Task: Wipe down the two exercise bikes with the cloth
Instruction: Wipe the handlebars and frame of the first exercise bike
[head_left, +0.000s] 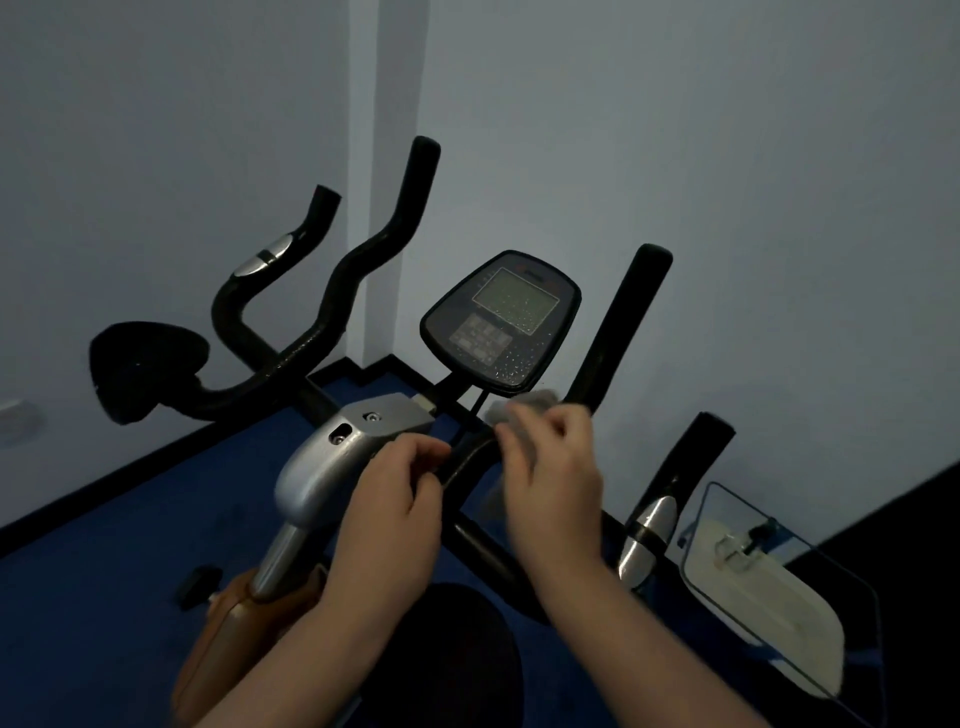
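Head view: blue carpet (156, 519), pale walls (753, 156), black skirting (104, 488).

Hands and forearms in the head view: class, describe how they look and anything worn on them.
Both forearms are bare as far as the picture's lower edge: no sleeves, gloves or watch show. The left hand and the right hand carry no visible rings or markings. The right hand is slightly motion-blurred, so small details cannot be told.

- The cloth (524, 410) is mostly hidden by the blurred right hand (553, 467).
- Console (501, 322) screen text is too small to read.
- Both forearms are cut off by the bottom edge.
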